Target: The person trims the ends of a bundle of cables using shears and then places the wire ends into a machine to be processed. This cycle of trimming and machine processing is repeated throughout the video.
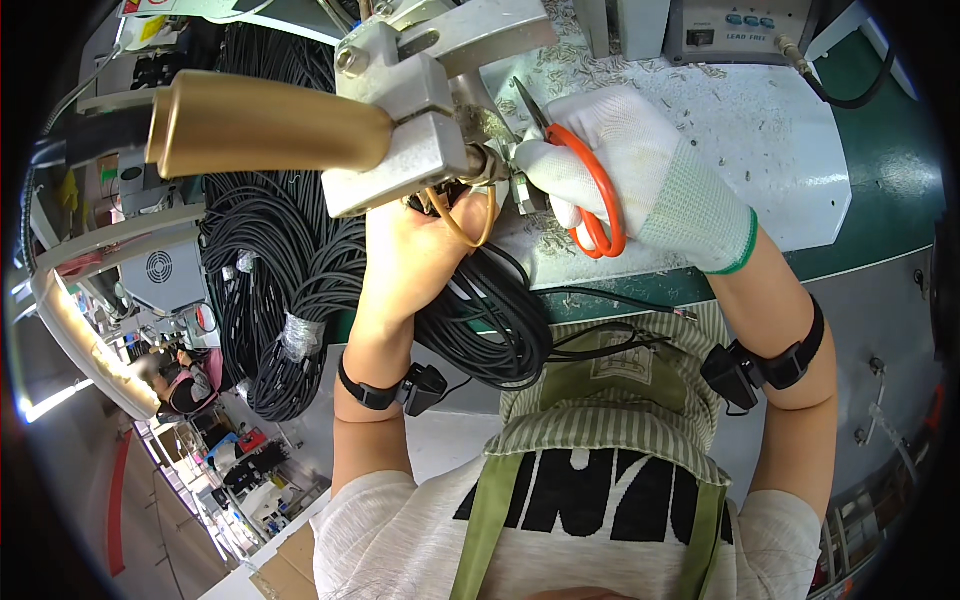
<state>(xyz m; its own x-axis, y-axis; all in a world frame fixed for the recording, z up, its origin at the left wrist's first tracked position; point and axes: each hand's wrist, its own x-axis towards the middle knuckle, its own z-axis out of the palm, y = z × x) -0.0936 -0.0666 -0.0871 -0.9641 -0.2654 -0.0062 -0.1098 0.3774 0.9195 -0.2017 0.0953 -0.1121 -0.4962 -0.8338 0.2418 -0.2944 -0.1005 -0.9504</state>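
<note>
My right hand (pixel 610 150), in a white knitted glove with a green cuff, is closed around scissors (pixel 612 200) with orange-red handles. Their dark blades point up and away to the left. The gloved fingertips are close to a small metal piece (pixel 525 190) at the end of a fixture. My bare left hand (pixel 425 250) reaches up beneath the metal clamp fixture (pixel 400 170), its fingers curled and mostly hidden by it. A tan loop of tubing (pixel 488 225) hangs in front of that hand. What the left fingers hold cannot be made out.
A thick gold-coloured handle (pixel 270 125) juts left from the fixture. Bundled black cables (pixel 290 250) hang at the left, and a coil (pixel 490 320) lies by the table edge. Metal clippings litter the white board (pixel 770 150). A grey control box (pixel 740 30) stands at the back.
</note>
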